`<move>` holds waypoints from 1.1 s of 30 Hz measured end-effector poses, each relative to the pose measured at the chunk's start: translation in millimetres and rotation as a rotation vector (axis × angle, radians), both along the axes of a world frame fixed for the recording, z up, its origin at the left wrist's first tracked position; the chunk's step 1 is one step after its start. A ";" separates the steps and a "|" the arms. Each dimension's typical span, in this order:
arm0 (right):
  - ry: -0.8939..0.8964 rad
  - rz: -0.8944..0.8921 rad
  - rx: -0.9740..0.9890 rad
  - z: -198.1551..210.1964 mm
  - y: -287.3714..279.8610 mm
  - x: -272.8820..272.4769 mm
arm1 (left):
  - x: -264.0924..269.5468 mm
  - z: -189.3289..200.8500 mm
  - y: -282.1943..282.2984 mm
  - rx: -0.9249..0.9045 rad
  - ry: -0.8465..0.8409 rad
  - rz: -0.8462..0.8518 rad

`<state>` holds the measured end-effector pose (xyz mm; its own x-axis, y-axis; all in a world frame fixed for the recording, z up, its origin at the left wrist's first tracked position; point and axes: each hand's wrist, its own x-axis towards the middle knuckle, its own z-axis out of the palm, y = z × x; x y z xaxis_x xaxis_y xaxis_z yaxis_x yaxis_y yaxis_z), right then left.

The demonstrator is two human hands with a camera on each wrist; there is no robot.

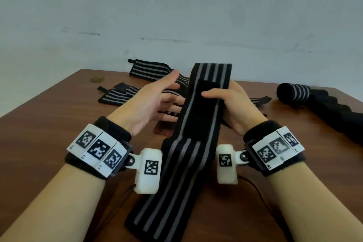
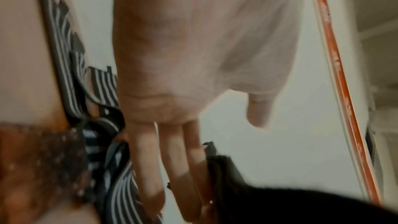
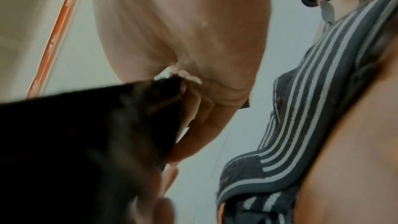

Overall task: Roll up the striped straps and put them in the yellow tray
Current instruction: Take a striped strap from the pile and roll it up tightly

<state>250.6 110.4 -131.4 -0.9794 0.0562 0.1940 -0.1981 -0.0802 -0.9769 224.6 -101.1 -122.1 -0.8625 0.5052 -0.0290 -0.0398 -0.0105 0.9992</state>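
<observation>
Two hands work over a brown wooden table (image 1: pixel 49 120) set against a pale, scuffed wall (image 1: pixel 176 6). The right hand (image 1: pixel 233 104) holds a long striped strap (image 1: pixel 188 153) near its upper end, thumb across the black patch on its face, fingers behind. That strap stands raised at the top and trails down toward the table's near edge. The left hand (image 1: pixel 149 104) is spread wide, fingers straight, beside the strap's left edge; whether it touches cannot be told. More flat straps (image 1: pixel 121 94) lie loose at the table's far side. One rolled strap (image 1: pixel 294 93) rests at the far right, against a row of dark rolls (image 1: pixel 334 112). Both wrists carry white marker bands. No yellow tray appears in any view.
</observation>
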 end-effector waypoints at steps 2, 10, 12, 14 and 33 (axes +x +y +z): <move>-0.011 0.150 0.064 0.2 -2.3 3.4 | -5.7 -1.4 -2.6 -0.013 0.012 0.033; -0.111 0.408 0.344 -2.9 -5.9 9.9 | 0.0 -0.7 1.7 0.085 0.202 0.173; -0.163 0.429 0.297 -0.8 -4.0 11.3 | 0.1 -0.3 1.3 0.098 0.229 0.116; -0.176 0.329 0.188 -1.0 -2.4 7.5 | 1.1 -1.3 1.2 0.065 0.242 0.026; 0.159 0.060 0.172 -8.8 1.3 -3.9 | -7.9 -13.7 3.6 -0.100 0.200 0.082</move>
